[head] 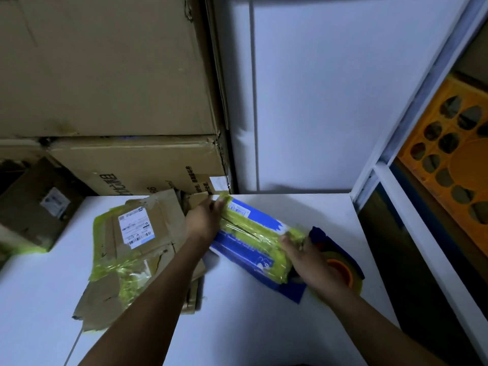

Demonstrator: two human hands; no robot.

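Big brown cartons [105, 75] stand in a stack at the back left, against the white wall. In front of them is a white table [237, 326], and at its right side an orange crate [449, 154] with round holes sits lower, behind a white frame. On the table, left of centre, lies a flat box [137, 233] of torn cardboard with yellow-green tape and a white label. Just beside it, to the right, the blue parcel [250, 233] lies slanted near the table's back edge, wrapped with the same tape. The left hand [203, 220] grips the parcel's far end, with the fingers curled around it. The right hand [314, 262] lies over a tape roll [343, 270] with an orange core, and its fingers touch the parcel's near end; one cannot tell if this hand closes on something.
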